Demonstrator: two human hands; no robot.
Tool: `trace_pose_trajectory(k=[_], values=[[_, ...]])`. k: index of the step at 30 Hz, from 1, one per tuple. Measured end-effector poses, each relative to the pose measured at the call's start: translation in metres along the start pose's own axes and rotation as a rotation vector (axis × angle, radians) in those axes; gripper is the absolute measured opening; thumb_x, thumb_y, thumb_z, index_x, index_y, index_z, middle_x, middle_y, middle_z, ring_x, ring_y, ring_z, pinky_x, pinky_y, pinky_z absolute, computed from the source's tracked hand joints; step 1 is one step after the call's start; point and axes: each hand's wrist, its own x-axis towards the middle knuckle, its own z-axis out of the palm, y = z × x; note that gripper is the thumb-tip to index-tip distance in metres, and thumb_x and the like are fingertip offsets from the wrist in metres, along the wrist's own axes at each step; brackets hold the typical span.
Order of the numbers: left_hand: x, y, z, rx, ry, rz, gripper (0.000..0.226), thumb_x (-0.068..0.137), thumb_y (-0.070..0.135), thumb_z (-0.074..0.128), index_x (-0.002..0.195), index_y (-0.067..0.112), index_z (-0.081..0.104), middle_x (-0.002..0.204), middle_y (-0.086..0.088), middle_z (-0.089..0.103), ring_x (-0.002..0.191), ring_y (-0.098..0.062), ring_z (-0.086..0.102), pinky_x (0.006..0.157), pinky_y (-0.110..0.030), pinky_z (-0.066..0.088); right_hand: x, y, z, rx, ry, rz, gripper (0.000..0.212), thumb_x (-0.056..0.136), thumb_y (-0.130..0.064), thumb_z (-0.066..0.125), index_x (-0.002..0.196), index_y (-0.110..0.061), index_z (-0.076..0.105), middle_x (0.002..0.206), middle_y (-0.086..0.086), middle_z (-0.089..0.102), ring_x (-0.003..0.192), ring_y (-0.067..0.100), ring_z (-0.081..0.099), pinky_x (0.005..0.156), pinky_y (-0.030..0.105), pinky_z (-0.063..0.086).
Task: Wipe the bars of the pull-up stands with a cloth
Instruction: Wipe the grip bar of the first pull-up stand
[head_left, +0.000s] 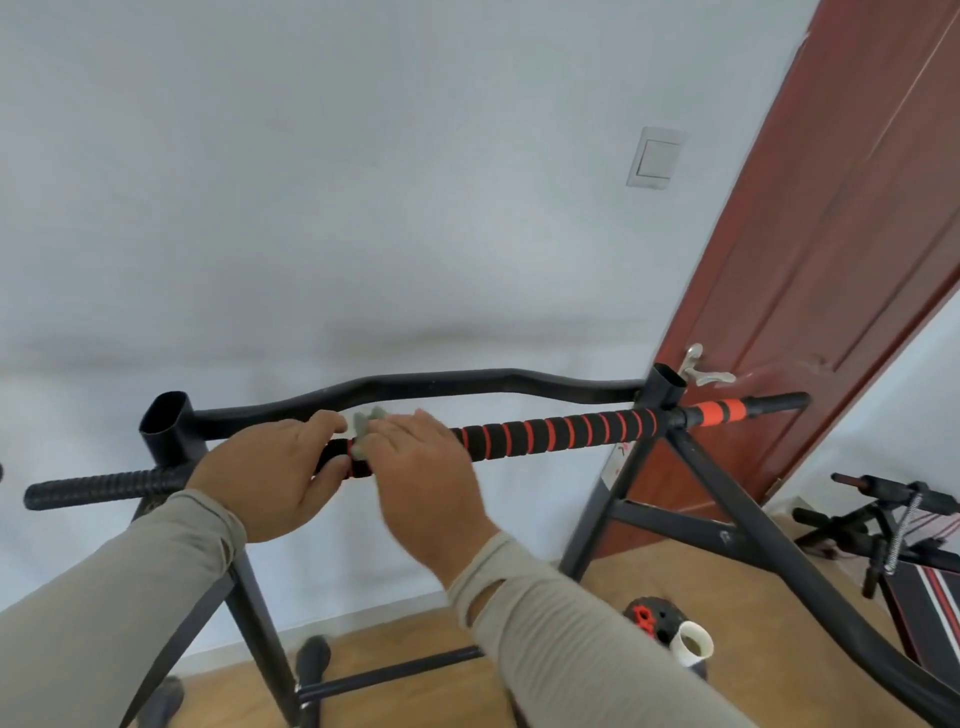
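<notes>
Your left hand (275, 473) and right hand (421, 467) sit side by side on the foam-padded bar (556, 434) of the pull-up stand (670, 400), both curled over its top. The left one wraps the black-and-orange padding with the thumb underneath. The right one curls over the bar just beside it, and a small piece of pale grey-green cloth (366, 421) pokes up between the two hands; it looks caught under your right fingers against the bar, though most of it is hidden, so which fingers pin it cannot be told. Both grips are closed round the bar rather than spread flat.

The padded bar runs from a black ribbed end grip (93, 488) on the left, past the two upright tube sockets, to an orange-banded end (722, 410) on the right. Behind your hands, close and roughly parallel, a bare black bent bar (441, 384) joins the two uprights. The stand's slanted legs (737, 519) splay down to the wooden floor (675, 582), and a low cross tube (395, 670) links them near the bottom.

Just to the right, a red-brown door (841, 249) stands open, its silver lever handle (701, 366) right behind the right upright. A white light switch (655, 157) is on the pale wall (311, 182) above. On the floor by the right leg lie a black-and-red round item (649, 618) and a white tube end (693, 644). At the far right edge is another black exercise frame (893, 525) with a metal spring
</notes>
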Motion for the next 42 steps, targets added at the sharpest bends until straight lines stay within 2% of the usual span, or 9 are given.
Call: trace_pose_trajectory(k=[4, 9, 15, 18, 21, 25, 34, 38, 42], values=[[0.002, -0.004, 0.004, 0.078, -0.04, -0.024, 0.041, 0.082, 0.067, 0.05, 0.098, 0.031, 0.043, 0.056, 0.017, 0.045, 0.045, -0.001, 0.045, 0.045, -0.024, 0.044, -0.033, 0.103, -0.058, -0.269, -0.15, 0.156, 0.039, 0.08, -0.002, 0.075, 0.116, -0.017, 0.074, 0.114, -0.002, 0.076, 0.11, 0.02, 0.068, 0.108, 0.035, 0.048], [0.007, -0.005, 0.001, 0.094, -0.107, -0.037, 0.035, 0.084, 0.07, 0.052, 0.09, 0.035, 0.048, 0.057, 0.015, 0.05, 0.049, -0.001, 0.049, 0.05, -0.023, 0.046, -0.066, 0.209, -0.128, -0.528, -0.27, 0.68, 0.033, 0.09, -0.005, 0.059, 0.118, -0.019, 0.07, 0.104, 0.003, 0.075, 0.099, 0.027, 0.071, 0.082, 0.041, 0.06], [0.0, 0.01, 0.008, 0.12, -0.015, -0.062, 0.056, 0.092, 0.06, 0.035, 0.119, 0.02, 0.063, 0.094, 0.007, 0.058, 0.084, -0.019, 0.059, 0.077, -0.037, 0.054, -0.039, 0.109, -0.07, -0.419, -0.121, 0.497, 0.015, 0.095, -0.013, 0.054, 0.094, -0.023, 0.065, 0.093, -0.003, 0.069, 0.084, 0.016, 0.064, 0.088, 0.033, 0.054], [-0.004, 0.016, 0.008, 0.092, 0.002, -0.084, 0.059, 0.092, 0.051, 0.041, 0.134, 0.011, 0.055, 0.097, 0.003, 0.068, 0.085, -0.022, 0.066, 0.08, -0.04, 0.055, -0.023, 0.019, -0.022, -0.129, -0.031, 0.285, 0.017, 0.099, -0.018, 0.06, 0.11, -0.019, 0.073, 0.11, -0.002, 0.075, 0.108, 0.017, 0.066, 0.111, 0.042, 0.046], [-0.004, 0.011, 0.004, 0.061, -0.014, -0.037, 0.055, 0.073, 0.05, 0.051, 0.116, 0.017, 0.057, 0.09, 0.007, 0.07, 0.079, -0.02, 0.068, 0.074, -0.037, 0.054, -0.008, -0.036, 0.004, -0.029, -0.021, 0.08, 0.025, 0.102, -0.025, 0.054, 0.114, -0.017, 0.074, 0.118, 0.001, 0.076, 0.12, 0.021, 0.063, 0.119, 0.042, 0.038], [0.008, 0.01, 0.006, 0.096, -0.104, -0.13, 0.032, 0.075, 0.046, 0.068, 0.089, 0.031, 0.042, 0.058, 0.015, 0.054, 0.051, -0.009, 0.055, 0.055, -0.028, 0.044, -0.019, 0.016, -0.009, -0.077, 0.016, -0.025, 0.027, 0.097, -0.013, 0.051, 0.111, -0.014, 0.074, 0.12, 0.004, 0.075, 0.118, 0.023, 0.063, 0.115, 0.046, 0.042], [0.017, 0.001, -0.001, 0.045, -0.147, -0.042, 0.019, 0.075, 0.057, 0.058, 0.08, 0.039, 0.058, 0.077, 0.02, 0.043, 0.063, -0.002, 0.05, 0.058, -0.021, 0.044, -0.071, 0.208, -0.123, -0.527, -0.198, 0.589, 0.016, 0.08, 0.001, 0.073, 0.082, -0.015, 0.07, 0.08, 0.004, 0.07, 0.082, 0.03, 0.068, 0.071, 0.039, 0.057], [0.009, 0.003, -0.002, 0.02, -0.092, -0.054, 0.05, 0.077, 0.057, 0.057, 0.116, 0.028, 0.063, 0.086, 0.019, 0.058, 0.074, -0.008, 0.064, 0.065, -0.024, 0.053, -0.054, 0.173, -0.107, -0.547, -0.159, 0.64, 0.012, 0.088, -0.003, 0.064, 0.088, -0.013, 0.07, 0.081, 0.004, 0.072, 0.078, 0.025, 0.069, 0.071, 0.036, 0.057], [-0.001, 0.011, -0.008, 0.055, -0.032, -0.038, 0.038, 0.087, 0.053, 0.044, 0.108, 0.024, 0.057, 0.06, 0.02, 0.041, 0.046, -0.006, 0.045, 0.048, -0.023, 0.033, -0.03, 0.075, -0.058, -0.294, -0.076, 0.465, 0.02, 0.094, -0.011, 0.051, 0.094, -0.02, 0.069, 0.09, -0.002, 0.074, 0.088, 0.019, 0.069, 0.09, 0.036, 0.053]])
